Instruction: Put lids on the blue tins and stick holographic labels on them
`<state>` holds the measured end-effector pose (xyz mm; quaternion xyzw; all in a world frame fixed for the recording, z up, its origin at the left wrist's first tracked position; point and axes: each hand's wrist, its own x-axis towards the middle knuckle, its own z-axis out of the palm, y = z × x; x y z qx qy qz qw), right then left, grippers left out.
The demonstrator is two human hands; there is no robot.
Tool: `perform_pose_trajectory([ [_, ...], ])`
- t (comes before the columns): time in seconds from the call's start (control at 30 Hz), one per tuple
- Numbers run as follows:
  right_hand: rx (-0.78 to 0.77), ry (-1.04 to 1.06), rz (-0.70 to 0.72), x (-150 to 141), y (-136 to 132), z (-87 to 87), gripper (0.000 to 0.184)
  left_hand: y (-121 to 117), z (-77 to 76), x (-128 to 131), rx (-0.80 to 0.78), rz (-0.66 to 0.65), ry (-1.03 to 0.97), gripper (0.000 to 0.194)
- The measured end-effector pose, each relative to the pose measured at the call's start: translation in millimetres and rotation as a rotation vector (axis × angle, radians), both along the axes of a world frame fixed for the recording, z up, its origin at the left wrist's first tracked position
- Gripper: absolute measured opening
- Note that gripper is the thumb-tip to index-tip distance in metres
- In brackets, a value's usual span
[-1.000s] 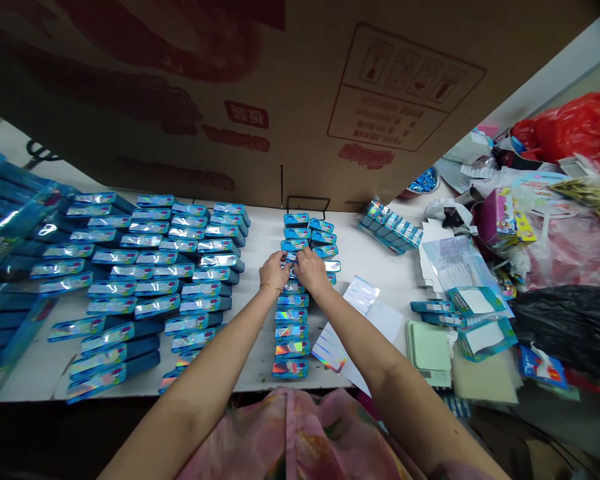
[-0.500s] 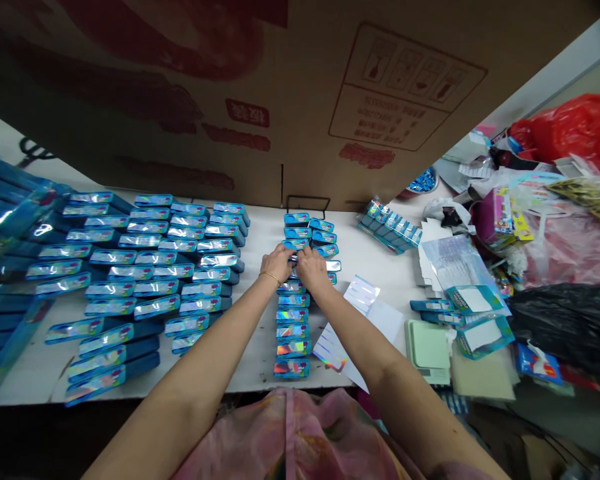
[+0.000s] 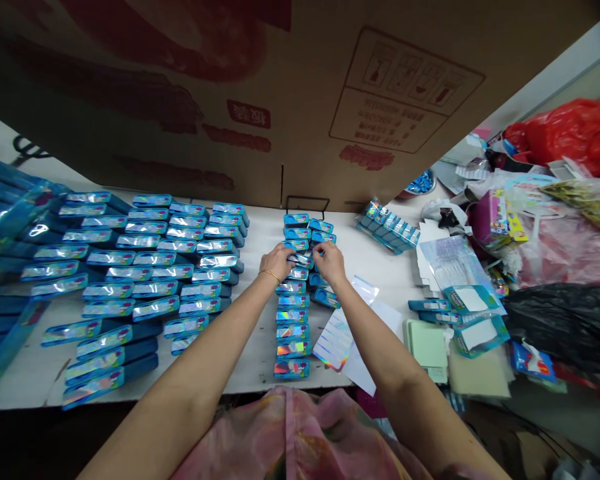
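Two columns of small blue boxes (image 3: 293,316) with shiny printed ends stand on the white table before me. My left hand (image 3: 279,261), with a thin bracelet at the wrist, is at the left column, its fingers closed on the edge of one small blue box (image 3: 300,260). Over the shorter right column is my right hand (image 3: 331,262), thumb and fingers pinched together. Whatever lies between those fingertips is too small to make out. A sheet of shiny stickers (image 3: 333,339) lies beside the columns, partly over a white sheet (image 3: 361,368).
Many more blue boxes (image 3: 155,290) stand in rows on the left. A large cardboard carton (image 3: 300,113) rises behind the columns. To the right are a wrapped pack of boxes (image 3: 389,227), a pale green scale-like device (image 3: 427,343) and piled bags (image 3: 555,300).
My right hand has moved right, away from my left hand, and more of the boxes between them shows. My left hand stays in nearly the same place.
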<state>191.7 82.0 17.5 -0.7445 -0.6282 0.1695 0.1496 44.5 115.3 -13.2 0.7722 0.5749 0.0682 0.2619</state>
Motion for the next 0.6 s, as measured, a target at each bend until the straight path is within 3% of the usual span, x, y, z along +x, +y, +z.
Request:
perform_pose_trajectory([
  [0.27,-0.031,0.083,0.053,5,-28,-23.1,0.023,-4,1.9,-2,0.063,0.004,0.0,0.025],
  [0.47,0.057,0.183,0.016,-3,-26,-27.8,0.025,-2,-3.7,-6,0.108,-0.019,-0.019,0.023],
  [0.6,0.017,0.26,-0.072,-10,-15,-27.3,0.029,1,-16.1,-10,0.111,0.017,-0.152,0.02],
])
